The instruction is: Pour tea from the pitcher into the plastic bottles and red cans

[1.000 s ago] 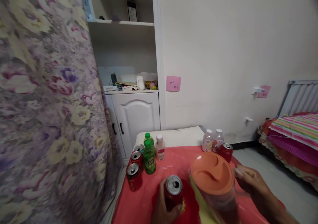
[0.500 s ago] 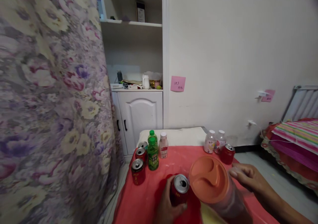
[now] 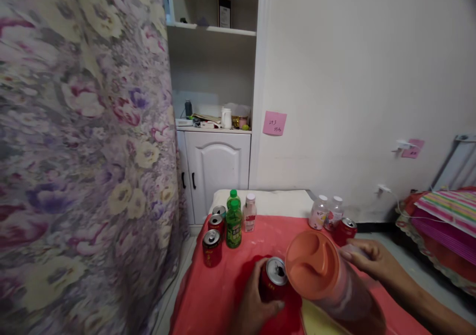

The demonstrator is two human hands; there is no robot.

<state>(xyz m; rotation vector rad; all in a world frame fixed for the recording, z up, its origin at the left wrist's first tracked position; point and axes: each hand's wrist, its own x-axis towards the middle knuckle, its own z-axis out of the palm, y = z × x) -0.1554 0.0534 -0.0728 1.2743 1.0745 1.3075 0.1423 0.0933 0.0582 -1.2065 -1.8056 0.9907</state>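
Observation:
My left hand [image 3: 256,300] is wrapped around an opened red drink can [image 3: 274,281] standing upright on the red tablecloth [image 3: 208,300]. A clear plastic pitcher [image 3: 351,295] is tilted to the left, its orange lid [image 3: 312,265] facing me beside the can's top. My right hand [image 3: 366,258] grips the pitcher's handle. From this angle I cannot tell whether liquid runs from the pitcher into the can. Under the pitcher lies something flat and yellow [image 3: 320,320], partly hidden.
At the table's left stand red cans [image 3: 212,250], green bottles [image 3: 234,226] and a clear bottle with a white cap [image 3: 249,213]. Two small bottles [image 3: 319,213] and a red can [image 3: 345,232] stand at the right back. A floral curtain [image 3: 92,151] hangs left; a bed [image 3: 446,211] is at right.
The view has turned slightly left, so the scene sits further right. Both hands keep their grips, and the pitcher stays tilted beside the can.

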